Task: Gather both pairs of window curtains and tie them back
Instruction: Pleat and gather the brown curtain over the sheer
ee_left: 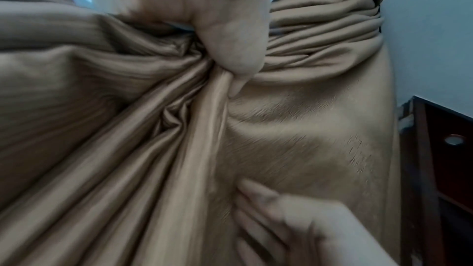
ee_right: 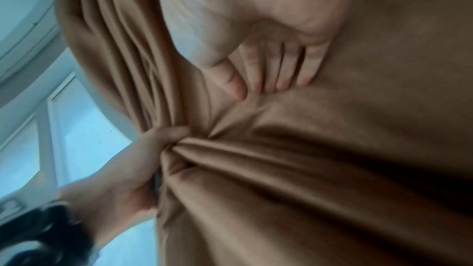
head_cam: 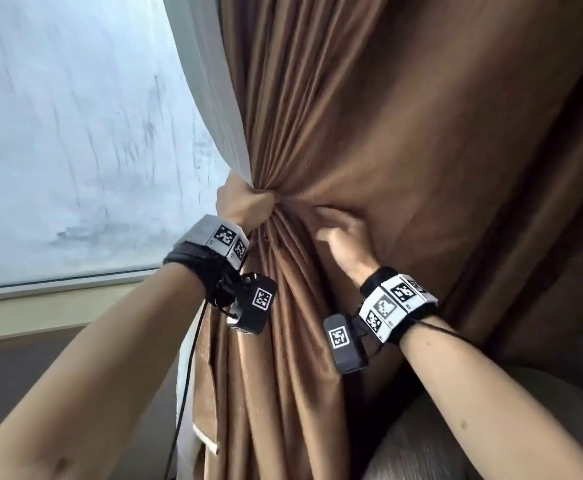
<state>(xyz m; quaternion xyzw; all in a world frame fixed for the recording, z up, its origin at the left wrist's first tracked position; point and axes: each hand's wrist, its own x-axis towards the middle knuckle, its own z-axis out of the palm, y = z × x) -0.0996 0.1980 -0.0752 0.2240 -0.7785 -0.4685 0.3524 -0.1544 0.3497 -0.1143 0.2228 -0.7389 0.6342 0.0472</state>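
A brown curtain hangs right of the window, with a white sheer curtain along its left edge. My left hand grips both curtains in a tight bunch at mid height, folds fanning out above and below. In the left wrist view my thumb curls over the gathered brown curtain. My right hand lies just right of the bunch, its straight fingers pressed flat on the brown curtain. The right wrist view also shows the left hand clutching the pleats.
The window pane and its pale sill fill the left. A grey cushioned seat sits low on the right. A dark wooden shelf stands beside the curtain. A black cable hangs from my left wrist.
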